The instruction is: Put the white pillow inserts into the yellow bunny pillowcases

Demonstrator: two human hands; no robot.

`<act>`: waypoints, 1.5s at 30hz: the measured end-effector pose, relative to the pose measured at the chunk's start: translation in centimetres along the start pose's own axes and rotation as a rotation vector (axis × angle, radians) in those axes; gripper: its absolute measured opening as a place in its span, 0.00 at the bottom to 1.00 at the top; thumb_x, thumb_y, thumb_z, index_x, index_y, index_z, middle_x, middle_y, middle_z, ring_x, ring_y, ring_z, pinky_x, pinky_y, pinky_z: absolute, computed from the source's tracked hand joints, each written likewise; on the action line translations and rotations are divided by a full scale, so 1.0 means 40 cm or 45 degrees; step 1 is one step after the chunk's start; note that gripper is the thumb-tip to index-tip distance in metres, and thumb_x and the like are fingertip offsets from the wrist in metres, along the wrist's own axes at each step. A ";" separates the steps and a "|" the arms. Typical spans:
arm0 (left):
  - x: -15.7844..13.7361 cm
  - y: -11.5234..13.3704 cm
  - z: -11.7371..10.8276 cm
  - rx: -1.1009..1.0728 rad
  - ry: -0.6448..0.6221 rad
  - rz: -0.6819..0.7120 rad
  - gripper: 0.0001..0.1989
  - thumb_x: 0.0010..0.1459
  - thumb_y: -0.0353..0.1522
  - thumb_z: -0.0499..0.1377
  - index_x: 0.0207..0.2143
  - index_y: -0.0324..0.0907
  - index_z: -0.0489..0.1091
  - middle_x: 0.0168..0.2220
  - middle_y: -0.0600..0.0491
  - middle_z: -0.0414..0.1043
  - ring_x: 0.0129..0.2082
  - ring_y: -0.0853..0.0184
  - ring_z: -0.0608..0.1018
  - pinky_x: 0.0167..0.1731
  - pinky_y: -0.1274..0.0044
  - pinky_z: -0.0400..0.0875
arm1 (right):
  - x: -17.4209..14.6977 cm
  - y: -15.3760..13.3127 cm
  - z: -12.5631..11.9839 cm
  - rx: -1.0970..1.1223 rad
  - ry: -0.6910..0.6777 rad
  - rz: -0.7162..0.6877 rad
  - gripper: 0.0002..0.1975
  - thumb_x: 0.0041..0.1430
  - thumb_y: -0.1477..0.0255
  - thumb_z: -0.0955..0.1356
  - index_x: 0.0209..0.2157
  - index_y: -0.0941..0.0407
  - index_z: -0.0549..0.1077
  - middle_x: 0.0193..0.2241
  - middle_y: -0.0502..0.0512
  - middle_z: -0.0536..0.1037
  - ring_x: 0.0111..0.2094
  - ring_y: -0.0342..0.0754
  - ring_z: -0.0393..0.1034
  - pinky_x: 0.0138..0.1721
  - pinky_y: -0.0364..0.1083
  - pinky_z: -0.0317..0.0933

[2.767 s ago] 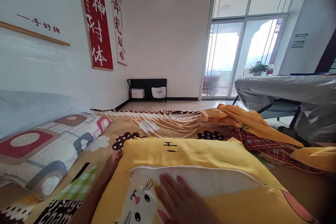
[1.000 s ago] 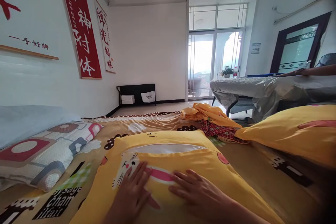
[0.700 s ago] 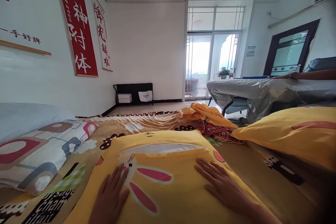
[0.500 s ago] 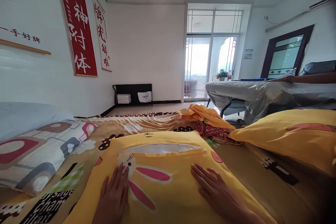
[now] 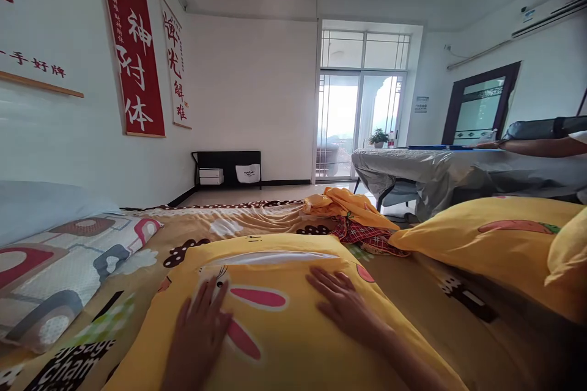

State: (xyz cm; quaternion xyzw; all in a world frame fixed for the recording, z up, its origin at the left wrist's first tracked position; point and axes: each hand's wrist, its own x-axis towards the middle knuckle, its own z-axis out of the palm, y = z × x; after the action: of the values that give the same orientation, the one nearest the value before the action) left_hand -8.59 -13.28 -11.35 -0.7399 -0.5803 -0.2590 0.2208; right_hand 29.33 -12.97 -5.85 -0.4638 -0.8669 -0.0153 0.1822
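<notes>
A yellow pillow [image 5: 293, 336] with a printed rabbit lies flat on the bed right in front of me. Across its far part the pillowcase gapes, and a white inner pillow [image 5: 270, 258] shows through the slit. My left hand [image 5: 202, 324] rests on the rabbit's face, fingers stretched out, partly covering the print. To the right, my right hand [image 5: 342, 302] lies flat on the yellow cloth just below the slit, its fingers spread. Neither hand grips anything.
A patterned pillow [image 5: 68, 275] lies at the left, another yellow pillow [image 5: 468, 244] at the right. Crumpled orange cloth [image 5: 353, 208] sits on the far bed edge. Beyond stands a plastic-covered table [image 5: 413, 165], with another person's arm [image 5: 545, 146] on it.
My right hand has slid left and away from me, nearer the slit. My left hand's fingers have shifted slightly forward on the rabbit. The slit looks narrower, and the camera view has tilted a little.
</notes>
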 end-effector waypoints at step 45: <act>0.601 -0.001 -0.002 -0.644 -0.565 -0.130 0.18 0.56 0.42 0.55 0.40 0.39 0.75 0.46 0.49 0.76 0.46 0.63 0.75 0.48 0.76 0.65 | 0.409 0.132 -0.069 -0.019 -0.001 -0.019 0.26 0.64 0.55 0.55 0.54 0.52 0.69 0.53 0.56 0.73 0.54 0.55 0.66 0.54 0.54 0.56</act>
State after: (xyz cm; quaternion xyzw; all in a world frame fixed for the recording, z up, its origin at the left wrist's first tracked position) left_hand -4.03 4.56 4.10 -0.7796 -0.5678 -0.2380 -0.1145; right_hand 26.22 2.57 1.39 -0.4585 -0.8704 -0.0229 0.1781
